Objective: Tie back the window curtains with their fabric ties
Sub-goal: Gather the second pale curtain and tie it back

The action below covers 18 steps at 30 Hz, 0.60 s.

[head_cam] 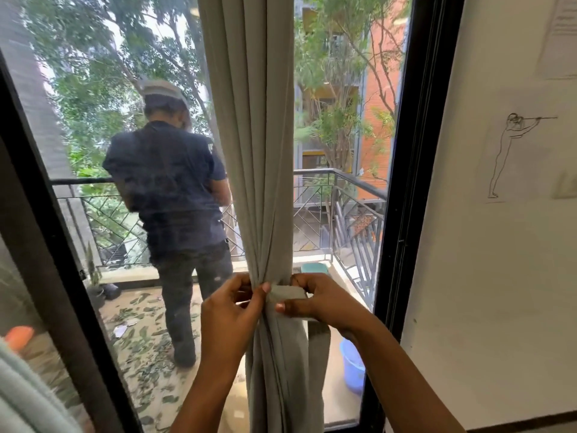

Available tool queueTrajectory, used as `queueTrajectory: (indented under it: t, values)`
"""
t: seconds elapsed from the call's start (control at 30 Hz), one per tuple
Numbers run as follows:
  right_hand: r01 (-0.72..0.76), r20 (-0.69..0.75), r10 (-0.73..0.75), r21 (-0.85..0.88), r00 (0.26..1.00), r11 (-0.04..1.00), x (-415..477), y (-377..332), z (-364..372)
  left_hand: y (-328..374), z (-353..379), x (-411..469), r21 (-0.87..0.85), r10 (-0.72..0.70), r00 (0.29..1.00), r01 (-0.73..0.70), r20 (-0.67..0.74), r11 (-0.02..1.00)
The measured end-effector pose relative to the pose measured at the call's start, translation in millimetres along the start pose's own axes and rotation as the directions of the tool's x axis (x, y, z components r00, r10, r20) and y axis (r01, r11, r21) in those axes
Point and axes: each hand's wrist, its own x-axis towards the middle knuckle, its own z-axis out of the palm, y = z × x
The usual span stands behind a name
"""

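Bare glass both sides of bunched curtain, black frame close on right. Pinches fabric tie against it between left grip and right grip.

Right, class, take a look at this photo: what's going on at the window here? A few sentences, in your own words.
A person is tying back a grey curtain in front of the glass door. The left hand grips the gathered curtain, thumb at the end of the fabric tie, while the right hand pinches the tie, which lies across the bunch. No finished knot shows yet. Outside, another person stands on the balcony, back turned.
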Motion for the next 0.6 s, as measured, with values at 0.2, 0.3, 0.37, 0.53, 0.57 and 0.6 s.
queueTrajectory:
  t: [0.2, 0.3, 0.37, 0.53, 0.57, 0.6]
  values:
    - [0.071, 0.111, -0.059, -0.113, 0.992, 0.991, 11, 13, -39, 0, 3, 3, 0.015, 0.01, 1.0, -0.01, 0.0, 1.0]
    - [0.036, -0.145, -0.079, -0.275, 0.986, 0.961, 32, 26, -41, 1, 11, 2, 0.055, 0.037, 0.999, -0.037, 0.004, 0.998]
    - [-0.032, -0.384, -0.173, -0.472, 0.907, 0.881, 43, 34, -25, 1, 16, 3, 0.094, 0.06, 0.998, -0.058, -0.015, 0.994]
    - [-0.055, -0.573, -0.222, -0.426, 0.788, 0.903, 40, 34, 10, 1, 17, 5, 0.133, 0.078, 0.996, -0.071, -0.052, 0.989]
    - [-0.024, -0.519, -0.166, -0.339, 0.839, 0.941, 38, 34, 13, 1, 16, 5, 0.149, 0.085, 0.995, -0.077, -0.049, 0.986]
    - [-0.007, -0.42, -0.091, -0.226, 0.903, 0.974, 35, 33, 15, 1, 16, 6, 0.157, 0.079, 0.996, -0.072, -0.039, 0.985]
